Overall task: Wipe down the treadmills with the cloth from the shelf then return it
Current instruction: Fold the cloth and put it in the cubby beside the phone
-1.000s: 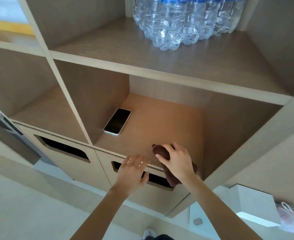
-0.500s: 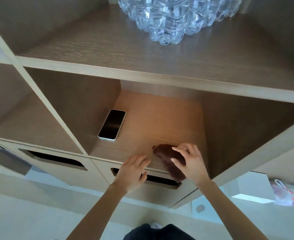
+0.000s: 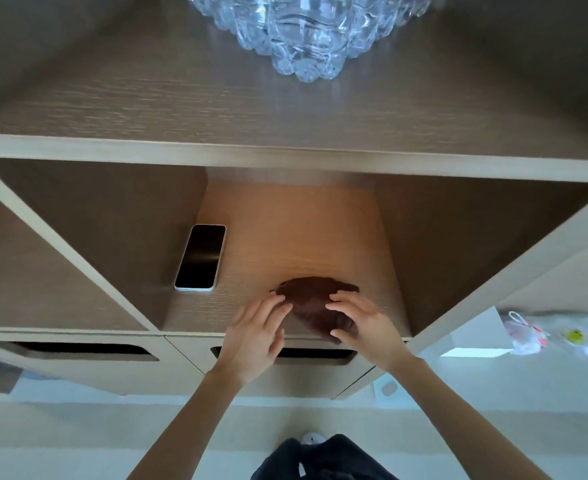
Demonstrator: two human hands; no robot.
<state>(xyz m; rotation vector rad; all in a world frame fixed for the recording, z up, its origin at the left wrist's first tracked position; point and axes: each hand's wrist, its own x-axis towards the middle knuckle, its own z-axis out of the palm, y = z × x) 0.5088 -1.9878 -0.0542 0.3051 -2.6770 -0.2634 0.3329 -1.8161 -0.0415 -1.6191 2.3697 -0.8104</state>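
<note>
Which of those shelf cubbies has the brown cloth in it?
The middle cubby, under the shelf of water bottles. It alone holds the cloth, near its front edge beside a phone; both hands are touching the cloth.

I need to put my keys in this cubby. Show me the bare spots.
Free: the cubby floor behind the cloth, between the phone and the right wall. Crowded: the front edge, where the left hand and right hand meet the cloth.

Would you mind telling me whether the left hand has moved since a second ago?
Yes. The left hand has gone from the drawer slot up to the cloth on the shelf.
</note>
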